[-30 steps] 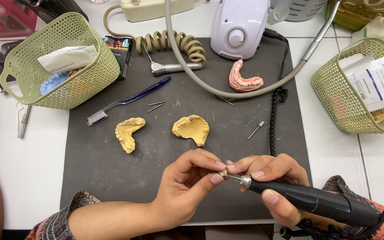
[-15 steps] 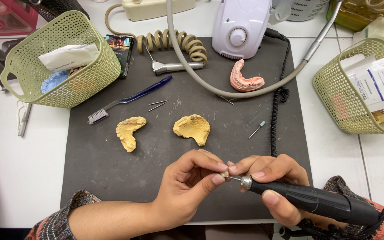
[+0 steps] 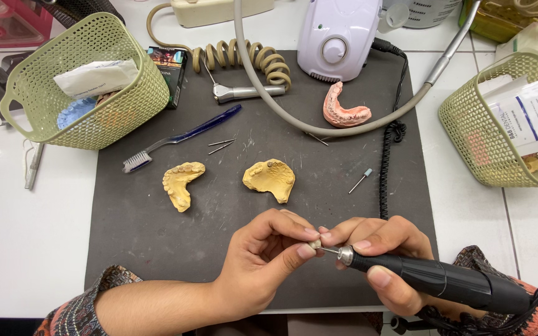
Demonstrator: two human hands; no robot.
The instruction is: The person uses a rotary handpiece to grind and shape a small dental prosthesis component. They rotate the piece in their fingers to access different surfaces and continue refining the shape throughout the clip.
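My right hand [image 3: 378, 252] grips a black rotary handpiece [image 3: 443, 283] that points left, its metal chuck near my fingertips. My left hand [image 3: 266, 255] pinches the small bur [image 3: 314, 245] at the tip of the handpiece between thumb and forefinger. Both hands hover over the near edge of a dark grey mat [image 3: 157, 236]. On the mat beyond them lie two yellow dental casts, one to the left [image 3: 180, 183] and one in the middle [image 3: 271, 179].
A pink denture [image 3: 345, 111], a blue toothbrush [image 3: 179, 137], loose burs [image 3: 360, 180], and a coiled-cord metal handpiece [image 3: 247, 92] lie on the mat. Green baskets stand at left [image 3: 82, 81] and right [image 3: 499, 124]. A white motor unit [image 3: 337, 37] sits at the back.
My hands have stayed almost still; the left fingers shifted slightly on the bur at the handpiece tip.
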